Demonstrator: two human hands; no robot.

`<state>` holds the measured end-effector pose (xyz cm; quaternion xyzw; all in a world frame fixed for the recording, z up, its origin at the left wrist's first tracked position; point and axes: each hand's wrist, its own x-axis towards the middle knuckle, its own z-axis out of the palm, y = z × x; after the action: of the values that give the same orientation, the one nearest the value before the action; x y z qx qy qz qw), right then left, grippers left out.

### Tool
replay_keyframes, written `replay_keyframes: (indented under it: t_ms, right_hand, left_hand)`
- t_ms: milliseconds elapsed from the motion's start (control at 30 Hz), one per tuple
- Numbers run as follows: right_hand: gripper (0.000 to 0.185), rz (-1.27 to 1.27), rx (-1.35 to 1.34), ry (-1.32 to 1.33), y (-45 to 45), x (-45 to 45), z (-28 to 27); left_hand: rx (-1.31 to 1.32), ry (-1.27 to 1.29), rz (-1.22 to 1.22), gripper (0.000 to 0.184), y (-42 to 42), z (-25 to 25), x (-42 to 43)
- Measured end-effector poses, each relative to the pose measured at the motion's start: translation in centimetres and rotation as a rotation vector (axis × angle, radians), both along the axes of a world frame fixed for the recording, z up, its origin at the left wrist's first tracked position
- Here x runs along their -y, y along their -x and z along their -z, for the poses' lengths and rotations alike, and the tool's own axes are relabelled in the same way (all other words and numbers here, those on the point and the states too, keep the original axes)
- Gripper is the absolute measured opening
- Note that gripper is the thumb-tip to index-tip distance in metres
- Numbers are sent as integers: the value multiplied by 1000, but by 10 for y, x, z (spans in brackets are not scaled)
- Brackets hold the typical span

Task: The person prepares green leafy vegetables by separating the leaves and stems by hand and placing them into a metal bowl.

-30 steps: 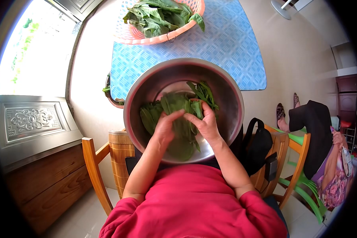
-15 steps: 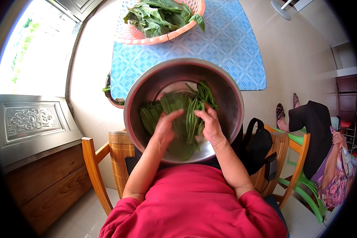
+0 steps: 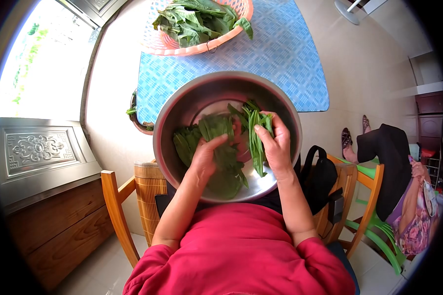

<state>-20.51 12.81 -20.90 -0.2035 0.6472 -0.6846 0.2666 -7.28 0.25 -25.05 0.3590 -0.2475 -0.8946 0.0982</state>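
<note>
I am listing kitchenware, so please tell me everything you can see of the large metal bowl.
The large metal bowl is round, deep and open, silvery, like stainless steel, with a plain smooth rim and faint reddish tints inside. It sits in front of the person's red top, its far side overlapping the blue table in view; what supports it is hidden. Green leaves lie inside, leaving some shiny metal bare. The left grip and right grip hold leaves over it; contact with it is unclear.

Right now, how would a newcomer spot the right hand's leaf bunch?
Start at the blue checked tabletop, then the big steel bowl overlapping its near edge. The right hand grips the leaf bunch over the bowl. It hangs in narrow strips, unlike the broader leaves in the left hand.
</note>
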Motion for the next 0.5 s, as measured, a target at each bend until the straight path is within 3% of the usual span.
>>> replay_keyframes:
  t_ms: [133,167,233,500]
  right_hand:
    - [34,28,-656,-331,5,7,-13]
    - [36,30,-814,-403,5,8,-14]
    - [39,39,-882,-420,1,9,-14]
    - [27,94,-917,-391,-13,3,-5]
  left_hand:
    - [20,-4,-21,27,0,6,0]
    - [12,2,-13,31,-1,8,1]
    - [-1,13,3,39,-3,14,2]
    - [-25,17,18,37,3,-12,0]
